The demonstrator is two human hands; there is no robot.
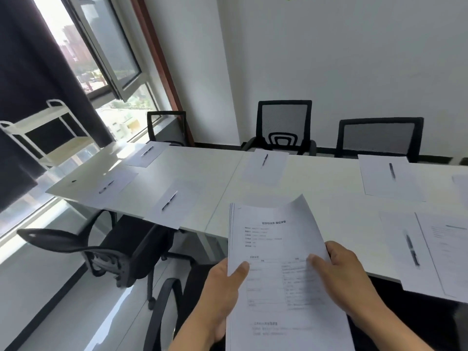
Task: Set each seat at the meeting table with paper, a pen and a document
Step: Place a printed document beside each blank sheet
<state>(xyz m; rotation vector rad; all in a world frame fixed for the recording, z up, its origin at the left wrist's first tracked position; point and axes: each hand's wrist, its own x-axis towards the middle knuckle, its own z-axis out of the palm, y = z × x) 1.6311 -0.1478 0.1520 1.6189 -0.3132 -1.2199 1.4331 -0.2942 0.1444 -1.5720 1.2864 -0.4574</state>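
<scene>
Both hands grip the stack of printed documents (283, 269) off the counter's near edge: the left hand (222, 295) pinches its left side, the right hand (347, 272) its right, thumbs on top. Peeling off one sheet could drag two, since the pages lie flush. The white counter (202, 173) carries blank sheets, each topped by a pen (169, 200); only the near right corner seat has a document (448, 249). Black mesh chairs (283, 125) ring it beside an open window (111, 59).

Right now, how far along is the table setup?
Done: visible seats have white paper with a black pen; the near-right seat also has a printed document. In hand: both hands, left and right, hold the printed document stack. Left: documents for the other five seats.
</scene>
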